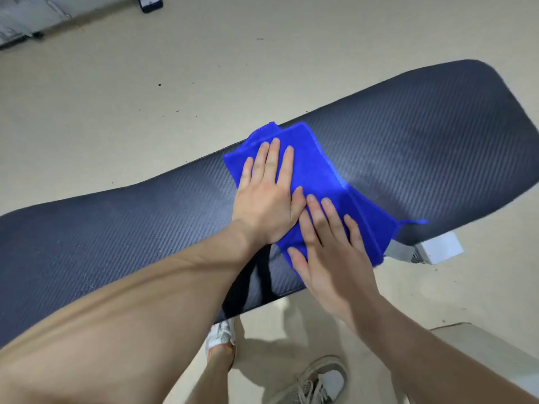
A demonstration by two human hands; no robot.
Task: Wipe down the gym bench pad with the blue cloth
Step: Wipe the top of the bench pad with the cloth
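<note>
Both hands lie flat, fingers straight, pressing the blue cloth (pixel 316 170) onto the bench pad (pixel 423 135). Left hand (pixel 267 196) at cloth's 11 o'clock end, right hand (pixel 329 252) at 5 o'clock end. Cloth mid-pad, crosswise. Pad's long axis runs 8 to 2 o'clock.

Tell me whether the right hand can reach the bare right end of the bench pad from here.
Probably yes: the right hand lies flat on the blue cloth, and the bench pad beyond it is bare, with nothing in between.
</note>
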